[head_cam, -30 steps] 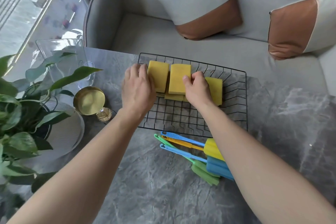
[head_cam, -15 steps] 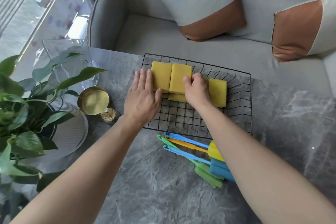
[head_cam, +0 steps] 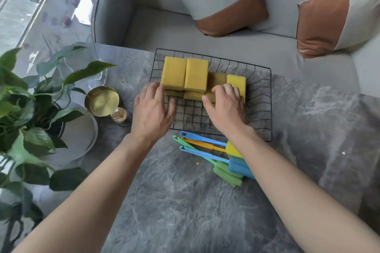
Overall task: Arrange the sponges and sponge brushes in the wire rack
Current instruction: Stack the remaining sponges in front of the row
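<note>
Several yellow sponges (head_cam: 185,74) sit packed along the far side of the wire rack (head_cam: 265,109) in my head view. A second ago my left hand (head_cam: 152,113) gripped the leftmost sponge; now it has slid back toward the rack's near-left edge, fingers loose and holding nothing. My right hand (head_cam: 226,107) has shifted right and presses the low sponge at the row's right end, flat, not clenched. Just outside the rack's near edge lie the sponge brushes (head_cam: 209,154), untouched, so I judge they come next.
</note>
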`<state>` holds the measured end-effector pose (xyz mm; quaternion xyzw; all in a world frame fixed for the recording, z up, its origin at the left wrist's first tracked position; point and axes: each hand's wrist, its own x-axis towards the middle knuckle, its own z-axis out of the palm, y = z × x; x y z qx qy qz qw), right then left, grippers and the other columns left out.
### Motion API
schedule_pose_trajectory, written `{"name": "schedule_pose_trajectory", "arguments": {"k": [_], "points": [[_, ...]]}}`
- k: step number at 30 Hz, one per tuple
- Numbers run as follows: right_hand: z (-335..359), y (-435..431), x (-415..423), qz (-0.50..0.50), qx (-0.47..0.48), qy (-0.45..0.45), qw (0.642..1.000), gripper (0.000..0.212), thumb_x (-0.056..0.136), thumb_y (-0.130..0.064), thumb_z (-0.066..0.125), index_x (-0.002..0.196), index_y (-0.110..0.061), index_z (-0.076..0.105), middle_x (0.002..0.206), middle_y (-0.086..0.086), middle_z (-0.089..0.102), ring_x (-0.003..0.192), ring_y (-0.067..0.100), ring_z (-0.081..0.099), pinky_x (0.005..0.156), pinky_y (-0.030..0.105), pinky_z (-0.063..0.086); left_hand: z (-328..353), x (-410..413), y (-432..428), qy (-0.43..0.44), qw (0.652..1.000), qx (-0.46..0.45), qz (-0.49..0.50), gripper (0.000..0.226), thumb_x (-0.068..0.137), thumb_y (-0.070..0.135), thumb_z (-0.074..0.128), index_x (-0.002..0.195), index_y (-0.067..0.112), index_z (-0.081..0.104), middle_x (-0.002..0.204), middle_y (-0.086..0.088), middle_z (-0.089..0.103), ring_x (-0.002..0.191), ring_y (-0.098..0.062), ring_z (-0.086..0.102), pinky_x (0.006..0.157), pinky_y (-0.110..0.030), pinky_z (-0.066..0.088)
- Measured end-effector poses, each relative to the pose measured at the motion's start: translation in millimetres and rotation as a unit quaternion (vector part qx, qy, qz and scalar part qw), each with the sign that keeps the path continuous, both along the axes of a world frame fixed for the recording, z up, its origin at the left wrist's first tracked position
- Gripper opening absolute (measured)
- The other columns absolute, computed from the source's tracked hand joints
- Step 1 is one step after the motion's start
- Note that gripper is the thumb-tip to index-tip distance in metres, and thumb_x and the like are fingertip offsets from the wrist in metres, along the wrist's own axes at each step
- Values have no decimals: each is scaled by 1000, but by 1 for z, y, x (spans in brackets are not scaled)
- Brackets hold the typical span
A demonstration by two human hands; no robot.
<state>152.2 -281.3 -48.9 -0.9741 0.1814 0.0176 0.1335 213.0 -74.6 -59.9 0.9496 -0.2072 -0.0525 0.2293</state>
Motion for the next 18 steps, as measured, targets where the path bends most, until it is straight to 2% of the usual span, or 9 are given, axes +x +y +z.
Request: {"name": "schedule_pose_trajectory", "arguments": {"k": [3, 7, 13, 18], "points": [[6, 3, -42, 25, -26, 16, 999, 39, 94, -49, 48, 107, -15, 61, 111, 4, 59, 107, 30, 49, 88, 46, 44, 4, -37, 9, -18, 999, 2, -37, 42, 97, 36, 50, 127, 8, 56, 130, -12, 57, 120, -34, 51, 95, -49, 44], [9, 3, -99, 44, -39, 30, 998, 35, 92, -46, 53, 107, -15, 61, 110, 4, 58, 107, 29, 49, 88, 45, 42, 2, -86, 17, -9, 995, -4, -96, 35, 96, 35, 52, 118, 9, 59, 112, -11, 57, 100, -34, 53, 83, -46, 45], [6, -4, -158, 23, -65, 49, 996, 34, 84, -49, 58, 105, -22, 60, 108, -1, 58, 104, 25, 51, 85, 42, 35, -6, -134, 10, 70, 981, -14, -180, 30, 91, 27, 59, 114, 8, 59, 109, -12, 60, 97, -38, 58, 83, -48, 49], [5, -15, -179, -1, -17, 81, 997, 46, 84, -46, 62, 125, -27, 54, 126, -3, 53, 117, 25, 47, 89, 42, 35, -8, -145, -12, 108, 971, -23, -211, 33, 89, 26, 63, 115, 6, 59, 113, -11, 62, 100, -38, 60, 84, -48, 50]]}}
